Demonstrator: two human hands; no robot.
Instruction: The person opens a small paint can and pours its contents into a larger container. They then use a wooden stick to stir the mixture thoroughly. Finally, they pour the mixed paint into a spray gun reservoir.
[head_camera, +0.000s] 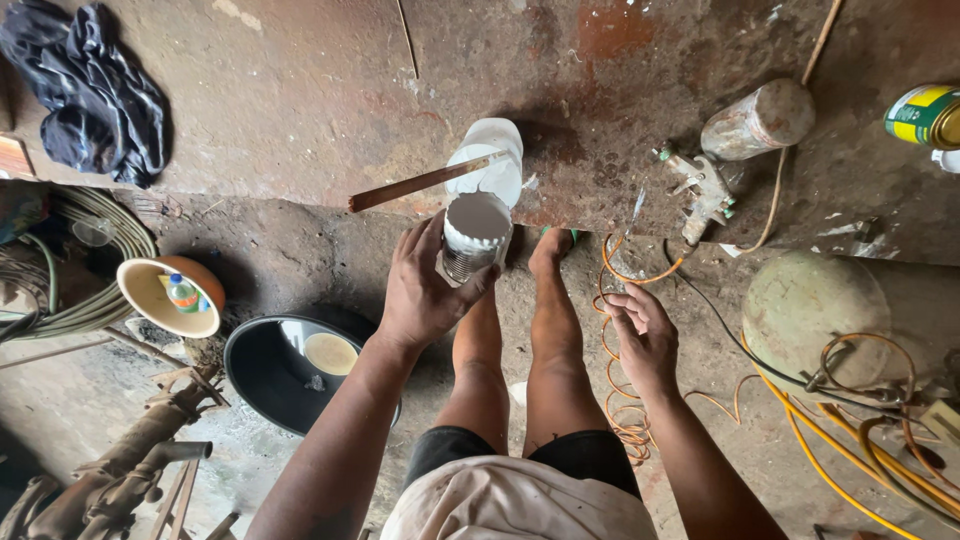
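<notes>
Left hand: the left hand was wrapped around a small tin of white paint, fingers closed on its side, holding it at the near edge of the rusty metal slab.
Right hand: the right hand hung empty below the slab, fingers loosely spread, just over the coiled orange hose.
Tin: open-topped and filled near the brim; it seemed only partly carried by the edge, so a slackened grip could have tipped it onto the legs or the ground.
Stir stick: a wooden stick lay across a white lid just behind the tin; a knock could have rolled it off and smeared paint.
Spray gun: the spray gun rested near the slab's front edge, its line trailing down; a snagged foot might have dragged it off.
Below: a black basin sat on the ground left of the legs.
</notes>
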